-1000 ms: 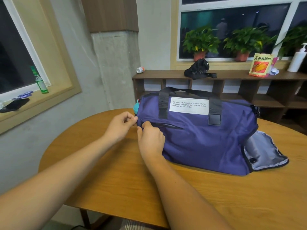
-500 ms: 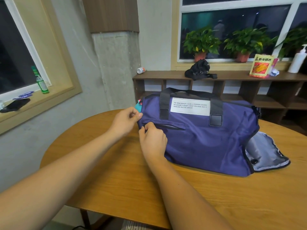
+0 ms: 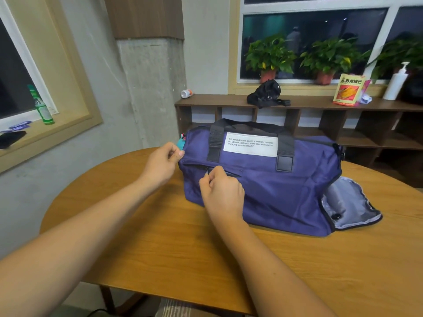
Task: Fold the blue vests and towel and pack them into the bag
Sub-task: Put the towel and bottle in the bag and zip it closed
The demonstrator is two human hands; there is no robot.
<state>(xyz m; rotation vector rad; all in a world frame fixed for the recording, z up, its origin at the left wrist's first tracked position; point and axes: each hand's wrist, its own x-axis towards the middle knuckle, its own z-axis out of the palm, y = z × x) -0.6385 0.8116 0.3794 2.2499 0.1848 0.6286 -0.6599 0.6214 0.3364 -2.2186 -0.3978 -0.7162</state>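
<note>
Hands on the bag point(image 3: 286, 184): left hand point(image 3: 160, 165) pinches its end, right hand point(image 3: 223, 191) the zip pull point(image 3: 206, 171); zipping likely needs counter-tension

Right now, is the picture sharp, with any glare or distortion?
Head view: sharp, the white label on the purple fabric bag is readable; the dark window glass carries faint reflections; the grey concrete pillar leans from the wide lens.

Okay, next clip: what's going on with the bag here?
A person works on a blue bag lying on a round table. The left hand pinches the bag's left end, while the right hand pinches the zipper pull of the front pocket. The flap at the bag's right end lies open, its grey lining showing. No vests or towel are in view.
</note>
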